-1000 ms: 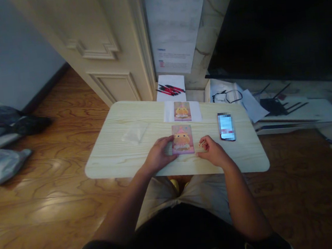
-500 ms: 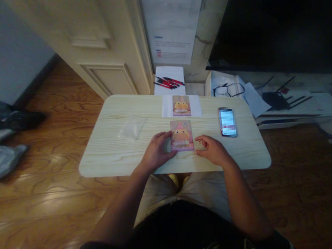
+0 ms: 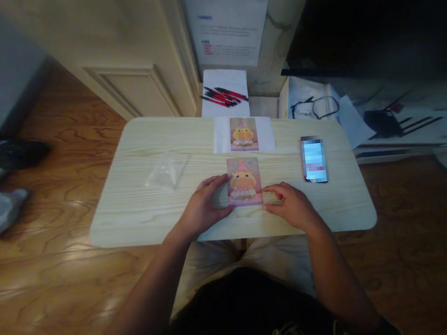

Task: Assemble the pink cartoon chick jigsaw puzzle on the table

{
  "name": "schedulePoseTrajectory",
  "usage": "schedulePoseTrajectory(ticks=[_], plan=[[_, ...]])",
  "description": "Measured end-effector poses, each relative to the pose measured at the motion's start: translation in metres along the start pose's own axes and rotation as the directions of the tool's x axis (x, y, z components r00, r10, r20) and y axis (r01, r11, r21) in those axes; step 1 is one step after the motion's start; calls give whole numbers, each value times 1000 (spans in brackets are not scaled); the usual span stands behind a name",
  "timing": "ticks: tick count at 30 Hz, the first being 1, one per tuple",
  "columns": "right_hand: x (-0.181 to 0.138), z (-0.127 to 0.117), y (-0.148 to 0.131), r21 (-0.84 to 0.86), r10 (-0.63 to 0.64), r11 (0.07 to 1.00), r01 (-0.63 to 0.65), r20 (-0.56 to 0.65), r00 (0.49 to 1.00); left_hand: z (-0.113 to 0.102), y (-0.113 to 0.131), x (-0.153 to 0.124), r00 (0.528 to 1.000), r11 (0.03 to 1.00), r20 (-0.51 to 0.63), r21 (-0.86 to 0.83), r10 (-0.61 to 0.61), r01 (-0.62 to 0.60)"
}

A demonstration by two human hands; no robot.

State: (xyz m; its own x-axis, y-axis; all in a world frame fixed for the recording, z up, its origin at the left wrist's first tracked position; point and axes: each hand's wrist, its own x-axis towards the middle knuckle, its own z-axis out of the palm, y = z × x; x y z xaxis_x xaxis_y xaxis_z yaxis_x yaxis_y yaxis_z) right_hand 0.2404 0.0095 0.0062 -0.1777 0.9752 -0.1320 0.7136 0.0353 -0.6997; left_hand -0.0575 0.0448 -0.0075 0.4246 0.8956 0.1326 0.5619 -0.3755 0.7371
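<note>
A pink picture board with a yellow cartoon figure in a pointed hat lies flat on the pale wooden table. At its left edge rests my left hand, fingers and thumb apart and touching the side. My right hand lies by the right edge, its thumb and forefinger apart with the other fingers curled. A small patterned spot shows among the right fingers, too small to name. Just behind the board, a printed picture of the same figure lies on a white sheet.
To the left on the table is a clear plastic bag. A phone with a lit screen lies at right. Beyond the far edge are several red and black pens on white paper, and a cable in a white box.
The whole view has shifted slightly, and the table now looks a little larger. Both hands keep nearly the same place and shape beside the picture board.
</note>
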Motion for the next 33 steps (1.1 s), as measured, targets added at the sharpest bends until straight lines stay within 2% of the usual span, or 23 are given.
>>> schedulePoseTrajectory(ticks=[8,15,33], plan=[[0,-1,-4,2,10,1000,-10,8,1000,0,1,1,1000,1000,-4,-13,-7,7],[-1,-2,-6,-15,0,1000,0,7,1000,-1,2,3,995,995,-19,9,95,-95],[1,-1,-2,-47,-13,999,13,8,1000,2,-2,2,993,993,-42,-5,115,-115]])
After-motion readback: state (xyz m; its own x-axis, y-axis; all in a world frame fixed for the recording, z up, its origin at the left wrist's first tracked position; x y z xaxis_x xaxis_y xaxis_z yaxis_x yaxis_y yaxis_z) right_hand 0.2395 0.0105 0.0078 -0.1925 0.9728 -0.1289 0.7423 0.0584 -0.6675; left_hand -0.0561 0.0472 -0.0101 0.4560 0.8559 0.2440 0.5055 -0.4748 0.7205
